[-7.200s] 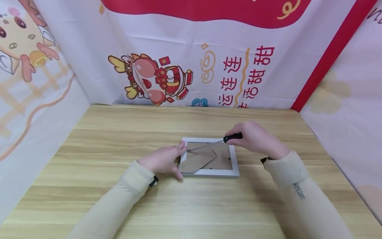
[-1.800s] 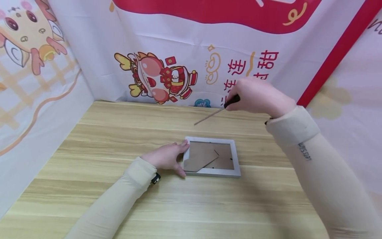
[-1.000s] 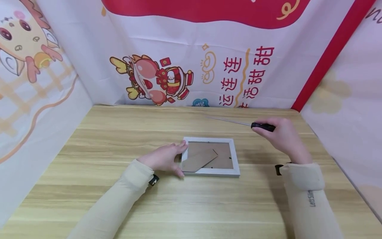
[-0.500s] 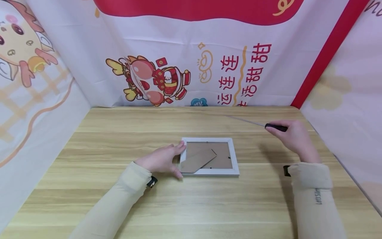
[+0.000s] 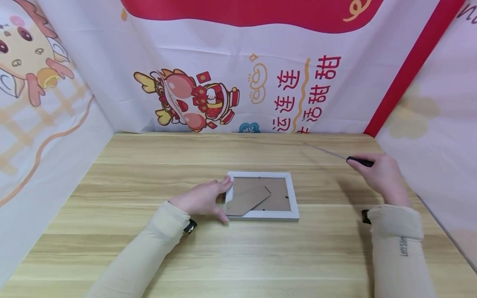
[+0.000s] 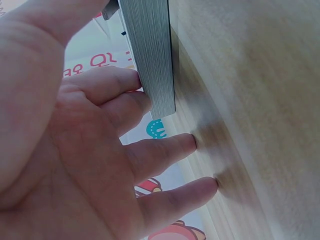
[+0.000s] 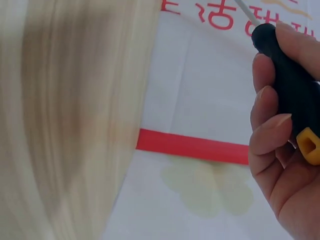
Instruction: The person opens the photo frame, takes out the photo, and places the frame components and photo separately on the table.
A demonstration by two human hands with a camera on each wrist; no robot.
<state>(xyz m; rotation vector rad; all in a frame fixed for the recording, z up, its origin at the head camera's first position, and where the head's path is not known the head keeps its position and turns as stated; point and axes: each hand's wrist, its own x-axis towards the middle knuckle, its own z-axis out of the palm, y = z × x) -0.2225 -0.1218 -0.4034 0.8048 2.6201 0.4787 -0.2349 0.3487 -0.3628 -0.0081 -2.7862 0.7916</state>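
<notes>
A silvery-white picture frame (image 5: 294, 207) lies back side up on the table, its brown backing board (image 5: 277, 194) and folded easel stand (image 5: 246, 200) showing. My left hand (image 5: 201, 199) rests at the frame's left end, thumb by the near corner and index finger by the far one. In the left wrist view two fingertips touch the frame's side edge (image 6: 152, 60), and two straighter fingers reach the tabletop. Off to the right, my right hand (image 5: 385, 178) grips a screwdriver (image 5: 360, 162) by its black handle, the thin shaft pointing left and away. A yellow handle end (image 7: 311, 146) shows in the right wrist view.
Small dark tabs (image 5: 286, 197) sit along the backing's edge. The wood-grain table (image 5: 149, 174) meets a printed cloth (image 5: 223, 49) at the back, with more cloth at both sides. Both sleeves are beige, with a dark band (image 5: 191, 226) at each wrist.
Earlier the screwdriver's tip was at the frame's left inner edge. It was then lifted high, and has since come lower and far to the right. The left hand and frame have stayed put.
</notes>
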